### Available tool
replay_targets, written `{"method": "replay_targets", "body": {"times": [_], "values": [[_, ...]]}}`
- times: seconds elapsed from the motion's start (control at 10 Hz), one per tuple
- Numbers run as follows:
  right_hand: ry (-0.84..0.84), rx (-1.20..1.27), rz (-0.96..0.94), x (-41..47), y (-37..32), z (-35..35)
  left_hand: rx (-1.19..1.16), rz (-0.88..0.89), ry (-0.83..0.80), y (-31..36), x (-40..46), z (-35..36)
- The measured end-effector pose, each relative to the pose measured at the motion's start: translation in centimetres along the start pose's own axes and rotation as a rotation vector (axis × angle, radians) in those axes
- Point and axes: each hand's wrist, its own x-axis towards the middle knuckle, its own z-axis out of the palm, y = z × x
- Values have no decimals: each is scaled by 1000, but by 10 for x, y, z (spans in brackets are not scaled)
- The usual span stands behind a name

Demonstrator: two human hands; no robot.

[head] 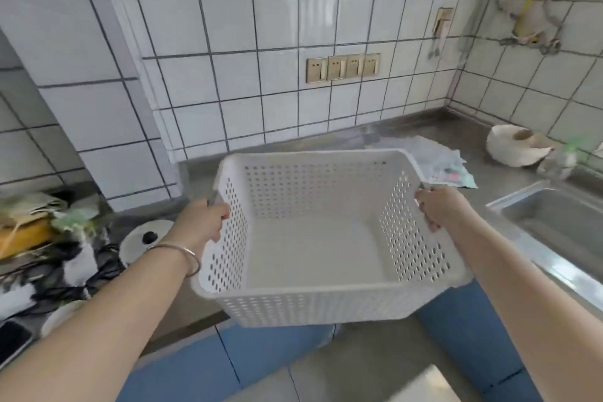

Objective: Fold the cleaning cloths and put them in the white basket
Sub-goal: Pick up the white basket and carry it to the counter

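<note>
Head cam: white basket (pixel 326 303), perforated plastic, rectangular w/ smooth solid floor, nothing in it, held up over steel counter (pixel 440 134). Left hand (pixel 208 219) & right hand (pixel 439 207) each clenched on a side rim. Crumpled cleaning cloths (pixel 434 160) lie on counter just behind.

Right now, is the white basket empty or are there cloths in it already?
Empty. The white basket, held by the left hand and right hand, shows a bare floor. The cloths lie on the counter behind it.
</note>
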Motion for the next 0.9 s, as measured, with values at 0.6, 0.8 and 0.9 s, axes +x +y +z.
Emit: {"method": "replay_targets", "body": {"times": [0.6, 0.8, 0.9], "values": [[-203, -112, -68, 230, -144, 168, -73, -207, 99, -14, 248, -30], [-263, -87, -40, 284, -187, 220, -39, -242, 177, 0, 333, -50], [-279, -59, -41, 303, -208, 238, 2, -271, 200, 3, 361, -61]]}}
